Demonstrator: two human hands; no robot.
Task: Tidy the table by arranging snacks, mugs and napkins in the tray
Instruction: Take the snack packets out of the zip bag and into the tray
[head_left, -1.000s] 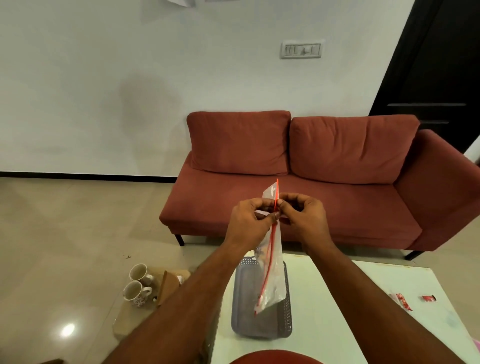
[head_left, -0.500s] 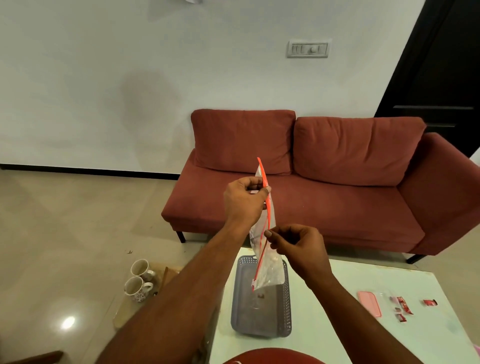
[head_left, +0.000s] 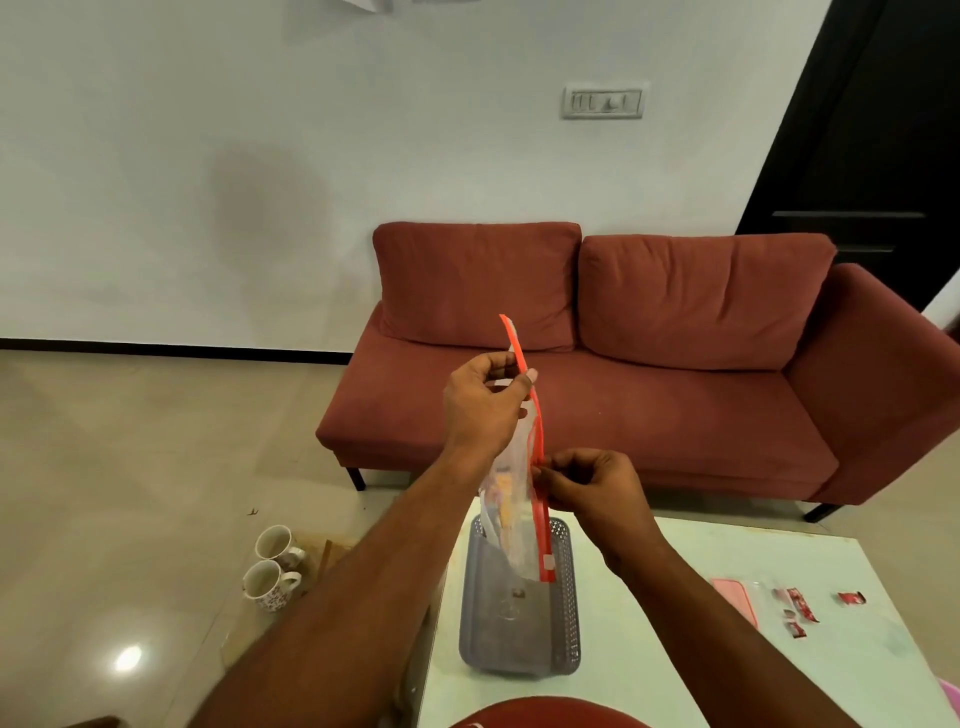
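Two mugs (head_left: 274, 566) off the counter, on a low board at left. Left hand (head_left: 485, 410) pinches the zip bag (head_left: 514, 525) top; right hand (head_left: 592, 491) pinches its red seal midway, bag hanging over the tray (head_left: 569, 608). Sealing step, likely; next, press along the strip, lower into the tray. Snacks (head_left: 802, 612) right on the counter (head_left: 857, 665).

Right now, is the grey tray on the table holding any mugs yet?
No. The grey tray holds no mugs; both mugs stand off the table, low to its left. The zip bag hangs above the tray.
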